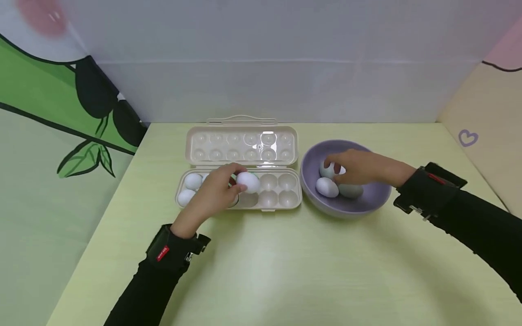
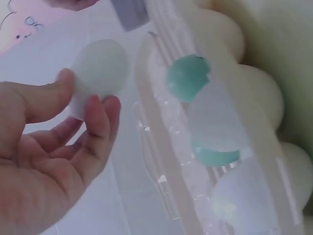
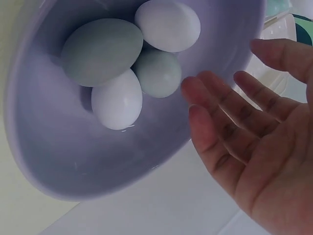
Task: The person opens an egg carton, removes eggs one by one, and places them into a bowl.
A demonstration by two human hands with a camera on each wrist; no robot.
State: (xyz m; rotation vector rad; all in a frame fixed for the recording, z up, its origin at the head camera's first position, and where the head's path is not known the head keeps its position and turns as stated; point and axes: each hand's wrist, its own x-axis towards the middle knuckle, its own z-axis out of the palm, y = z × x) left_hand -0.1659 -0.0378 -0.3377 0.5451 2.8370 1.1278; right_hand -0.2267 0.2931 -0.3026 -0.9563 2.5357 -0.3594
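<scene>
My left hand [image 1: 217, 189] pinches a white egg [image 1: 248, 182] between thumb and fingertips, just above the egg carton [image 1: 287, 199]. White eggs [image 1: 186, 197] fill the carton's left end, while cups at its right end hold nothing. Green eggs [image 2: 188, 78] also show in the carton in the left wrist view. Over the purple bowl [image 1: 377, 197], my right hand [image 1: 354, 165] holds nothing; its fingers are loosely bent and apart from the eggs in the right wrist view. In the bowl lie white eggs [image 3: 117, 100], a large grey-green egg [image 3: 102, 51] and a smaller pale green egg [image 3: 157, 73].
The carton's clear lid [image 1: 242, 156] lies folded back behind it, near the wall [image 1: 261, 90]. The bowl stands close to the carton's right end. Pale yellow tabletop [image 1: 293, 271] stretches in front of both.
</scene>
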